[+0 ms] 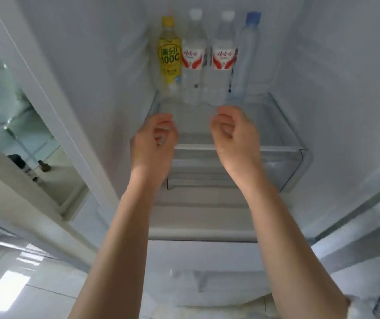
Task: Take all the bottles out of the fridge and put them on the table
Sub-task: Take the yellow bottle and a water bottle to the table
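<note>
A: From the head view, where are the bottles?

B: Four stand upright in a row at the back of a clear shelf (283, 125) inside the fridge (92, 77): a yellow bottle (169, 54), a white-capped water bottle (192, 61), a second white-capped bottle (223, 58) and a blue-capped bottle (245, 58). They stand just beside one another, some likely touching.

A: And the hands?

B: The left hand (153, 143) and the right hand (236, 137) are both raised in front of the shelf, fingers loosely curled, holding nothing. Neither touches a bottle.

A: What could go wrong?

B: The row is tight. Reaching for one bottle could knock its neighbour over, I'd judge, since fingers must slip between them. The bottles may be slick with cold, so a loose grasp could let one drop onto the lower shelves.

A: Anything you can't make out?

B: The table is not in view at all. The picture is soft, so the smaller label text is unreadable, and the bottle bases blur into the shelf. Whether other bottles sit on other shelves or in the door, I can't tell.
</note>
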The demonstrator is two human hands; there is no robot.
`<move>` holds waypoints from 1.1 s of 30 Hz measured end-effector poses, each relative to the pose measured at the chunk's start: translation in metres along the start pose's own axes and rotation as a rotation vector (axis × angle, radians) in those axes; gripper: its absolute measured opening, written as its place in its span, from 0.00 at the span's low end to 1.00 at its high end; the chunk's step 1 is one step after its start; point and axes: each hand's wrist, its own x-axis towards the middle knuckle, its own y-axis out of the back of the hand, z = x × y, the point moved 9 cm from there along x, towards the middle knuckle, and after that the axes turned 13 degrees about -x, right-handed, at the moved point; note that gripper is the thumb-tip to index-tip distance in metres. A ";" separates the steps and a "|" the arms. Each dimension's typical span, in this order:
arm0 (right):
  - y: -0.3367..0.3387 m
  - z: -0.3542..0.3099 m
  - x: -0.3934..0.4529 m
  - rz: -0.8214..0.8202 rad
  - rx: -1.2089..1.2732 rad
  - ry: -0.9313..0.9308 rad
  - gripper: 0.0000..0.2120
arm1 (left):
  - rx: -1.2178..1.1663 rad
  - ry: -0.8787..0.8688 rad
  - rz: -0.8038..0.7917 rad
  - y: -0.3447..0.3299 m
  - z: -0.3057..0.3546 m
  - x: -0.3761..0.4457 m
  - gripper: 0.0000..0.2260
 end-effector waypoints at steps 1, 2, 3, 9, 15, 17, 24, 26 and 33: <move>-0.003 -0.001 0.015 0.010 0.006 -0.002 0.14 | -0.019 -0.013 0.023 -0.003 0.000 0.016 0.09; -0.005 -0.002 0.030 0.026 0.010 -0.006 0.15 | -0.030 -0.028 0.045 -0.006 -0.001 0.032 0.09; -0.007 -0.002 0.044 0.050 0.011 -0.012 0.16 | -0.034 -0.043 0.070 -0.008 -0.001 0.047 0.10; -0.031 -0.006 0.115 0.145 -0.032 0.001 0.18 | -0.039 -0.100 0.199 -0.025 -0.014 0.131 0.15; -0.076 -0.002 0.169 0.068 -0.005 -0.048 0.20 | -0.067 -0.082 0.303 -0.042 -0.041 0.185 0.19; -0.090 0.005 0.180 0.054 0.009 -0.067 0.21 | -0.056 -0.092 0.316 -0.046 -0.049 0.195 0.20; -0.125 0.016 0.200 0.033 -0.021 -0.064 0.32 | -0.065 0.061 0.273 -0.051 -0.104 0.216 0.23; -0.130 0.018 0.201 0.049 -0.017 -0.071 0.34 | -0.093 0.073 0.228 -0.053 -0.111 0.218 0.24; -0.134 0.022 0.204 0.124 0.017 -0.047 0.37 | -0.029 0.103 0.089 -0.064 -0.110 0.235 0.30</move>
